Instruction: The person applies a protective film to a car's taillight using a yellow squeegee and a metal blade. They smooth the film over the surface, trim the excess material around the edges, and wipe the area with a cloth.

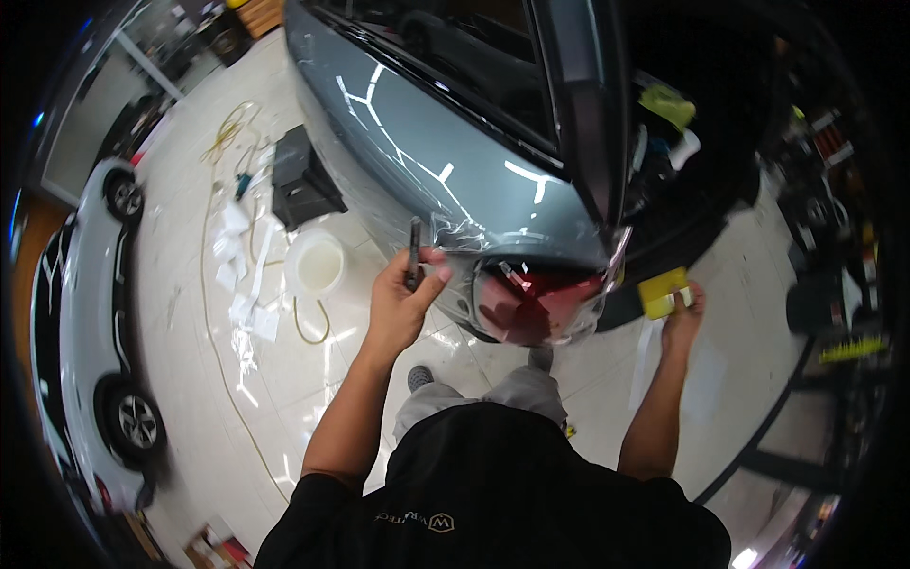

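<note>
In my left hand [400,305] is a slim dark tool [414,248] shaped like a snap-off knife, upright between thumb and fingers. That hand is beside the corner of a grey-blue car [455,161], at the edge of a loose clear film [460,232]. The film hangs wrinkled around the red tail light [536,303] and past its lower edge. My right hand [684,315] grips a flat yellow squeegee [664,292] to the right of the light, apart from the car body.
A white bucket [316,264] and a black step box [303,178] stand left of the car. Crumpled white backing sheets [248,303] and a yellowish hose [213,313] lie on the floor. Another car [90,341] is parked far left. The open tailgate [592,123] rises ahead.
</note>
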Demonstrator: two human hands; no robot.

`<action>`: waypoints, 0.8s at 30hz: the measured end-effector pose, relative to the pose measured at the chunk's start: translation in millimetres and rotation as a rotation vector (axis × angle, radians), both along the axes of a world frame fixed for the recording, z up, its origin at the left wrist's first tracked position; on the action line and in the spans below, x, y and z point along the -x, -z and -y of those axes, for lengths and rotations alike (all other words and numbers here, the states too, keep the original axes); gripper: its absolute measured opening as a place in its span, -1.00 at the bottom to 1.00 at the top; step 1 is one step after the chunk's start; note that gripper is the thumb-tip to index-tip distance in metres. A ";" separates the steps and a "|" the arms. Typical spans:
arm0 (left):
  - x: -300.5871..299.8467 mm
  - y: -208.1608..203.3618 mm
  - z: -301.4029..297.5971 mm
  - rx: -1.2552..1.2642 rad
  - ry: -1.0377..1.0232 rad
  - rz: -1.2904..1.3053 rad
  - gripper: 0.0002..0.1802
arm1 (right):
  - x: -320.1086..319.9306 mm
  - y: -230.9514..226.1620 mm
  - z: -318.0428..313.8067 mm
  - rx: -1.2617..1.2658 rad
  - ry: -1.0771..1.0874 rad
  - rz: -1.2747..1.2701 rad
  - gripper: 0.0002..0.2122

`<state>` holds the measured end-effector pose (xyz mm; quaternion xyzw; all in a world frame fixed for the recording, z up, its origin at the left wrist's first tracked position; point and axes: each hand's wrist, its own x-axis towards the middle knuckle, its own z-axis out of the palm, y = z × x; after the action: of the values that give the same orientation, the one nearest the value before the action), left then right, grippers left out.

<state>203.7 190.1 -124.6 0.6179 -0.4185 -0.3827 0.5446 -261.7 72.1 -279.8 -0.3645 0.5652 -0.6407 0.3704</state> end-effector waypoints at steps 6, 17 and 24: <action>-37.3 11.3 21.4 -0.035 0.506 -0.560 -0.71 | -122.3 -160.7 -131.8 0.088 0.117 0.278 -0.75; -40.7 0.9 27.2 -0.001 0.533 -0.193 -0.86 | -328.7 -155.1 -151.6 0.287 0.109 -0.655 -0.80; -49.4 3.2 46.0 0.032 0.642 -0.206 -0.87 | -364.6 -140.5 -132.5 0.276 0.292 -0.718 -0.82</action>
<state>253.1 144.1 -127.8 0.4038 -0.5407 -0.5885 0.4454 102.9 204.6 -139.3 -0.5272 0.6131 -0.5884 0.0023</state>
